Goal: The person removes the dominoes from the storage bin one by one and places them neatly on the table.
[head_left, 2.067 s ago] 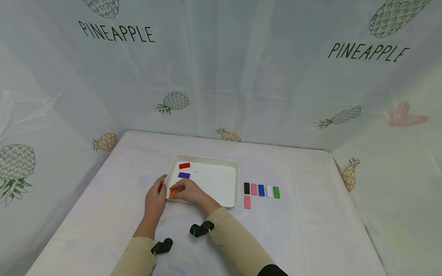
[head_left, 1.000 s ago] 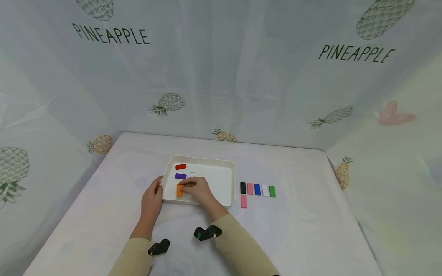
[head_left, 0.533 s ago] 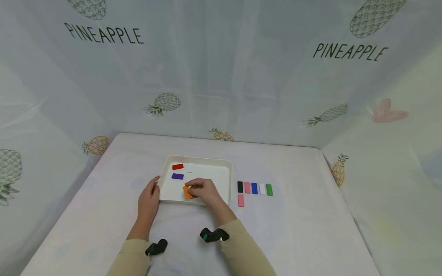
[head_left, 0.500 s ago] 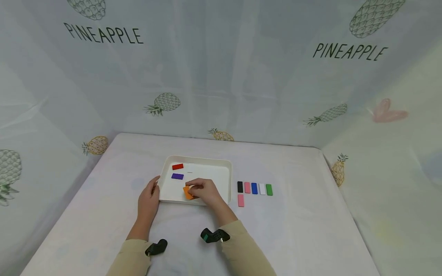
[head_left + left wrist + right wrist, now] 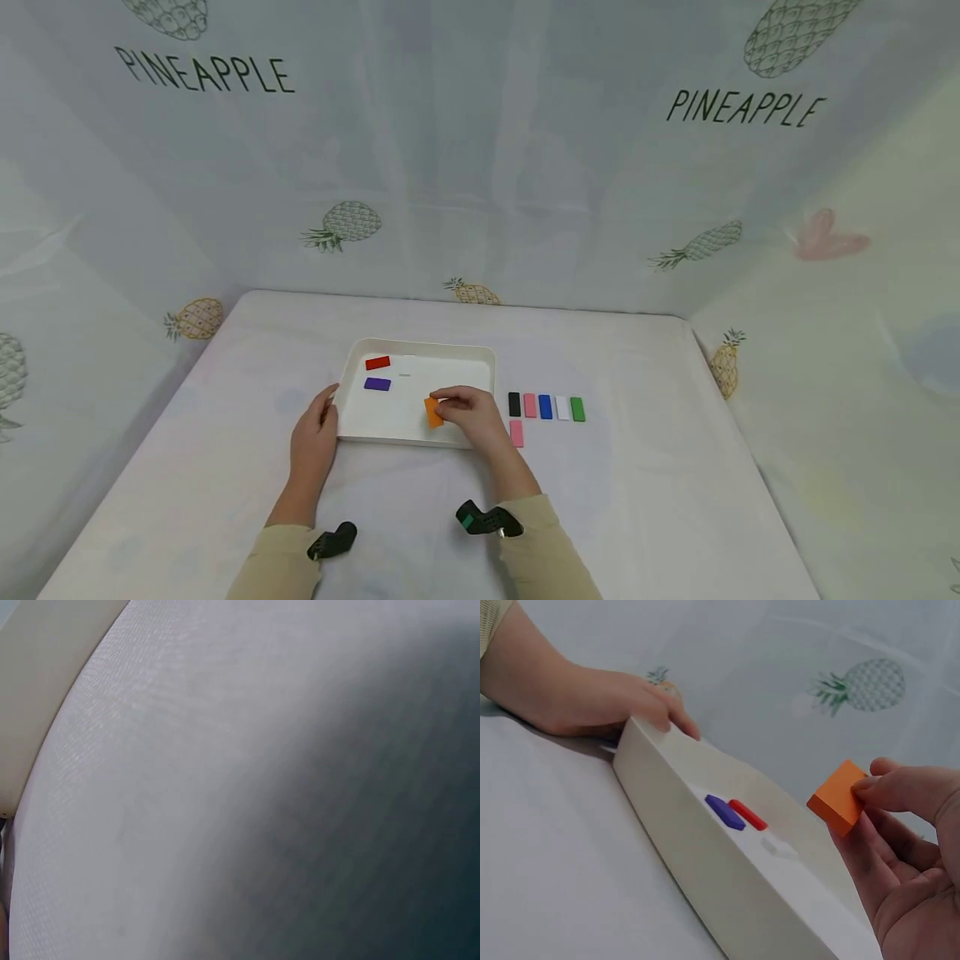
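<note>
Hands (image 5: 474,417) at tray (image 5: 405,412), white tablecloth (image 5: 645,483), pineapple-print curtain (image 5: 480,150) behind

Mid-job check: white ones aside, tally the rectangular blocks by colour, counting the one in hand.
Red rectangular block: 1
Purple rectangular block: 1
Orange rectangular block in the right hand: 1
Black rectangular block: 1
Pink rectangular blocks: 2
Blue rectangular block: 1
Green rectangular block: 1
Total: 8
</note>
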Tool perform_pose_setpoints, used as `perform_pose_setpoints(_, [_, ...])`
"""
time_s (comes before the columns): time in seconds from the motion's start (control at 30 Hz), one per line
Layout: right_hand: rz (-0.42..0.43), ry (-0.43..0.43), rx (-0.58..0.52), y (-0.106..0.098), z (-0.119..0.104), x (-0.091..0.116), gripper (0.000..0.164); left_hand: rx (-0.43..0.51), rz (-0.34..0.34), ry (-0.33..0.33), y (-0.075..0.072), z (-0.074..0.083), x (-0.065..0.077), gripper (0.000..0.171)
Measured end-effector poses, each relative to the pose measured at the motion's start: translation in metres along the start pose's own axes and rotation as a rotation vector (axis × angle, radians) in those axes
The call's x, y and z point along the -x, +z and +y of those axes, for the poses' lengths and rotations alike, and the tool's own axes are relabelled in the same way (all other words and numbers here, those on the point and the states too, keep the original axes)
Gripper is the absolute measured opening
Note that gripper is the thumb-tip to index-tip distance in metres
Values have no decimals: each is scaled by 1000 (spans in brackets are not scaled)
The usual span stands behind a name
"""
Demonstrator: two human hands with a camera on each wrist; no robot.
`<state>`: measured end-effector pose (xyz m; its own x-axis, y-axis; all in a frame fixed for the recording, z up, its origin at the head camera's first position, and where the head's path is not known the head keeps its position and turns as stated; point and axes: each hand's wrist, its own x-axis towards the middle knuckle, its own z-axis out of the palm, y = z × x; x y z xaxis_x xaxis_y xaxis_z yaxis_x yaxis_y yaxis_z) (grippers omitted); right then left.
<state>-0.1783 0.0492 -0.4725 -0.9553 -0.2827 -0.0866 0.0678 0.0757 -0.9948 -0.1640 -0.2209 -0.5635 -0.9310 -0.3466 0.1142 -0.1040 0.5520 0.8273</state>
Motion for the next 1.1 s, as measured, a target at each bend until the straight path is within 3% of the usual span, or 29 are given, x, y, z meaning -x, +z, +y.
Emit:
perform_pose_setpoints(0.3, [73,-4,-31,-21,33,-4,18,-2,14,10,-3,0,0,41])
perform_pose_setpoints(0.47, [109,49,-21,-34,37,2,18,3,6,3,-2,-1,0,41])
perform_pose_setpoints(0.7, [150,78,-90,-53,43,11,20,6,6,-4,-3,0,0,41])
perform_pose_setpoints(0.87, [220,134,-58,-66,50,17,21,5,3,-4,-2,0,0,41])
perform_pose_setpoints(1.1, [312,86,-66,-87,62,29,24,3,-9,-12,-1,3,2,42])
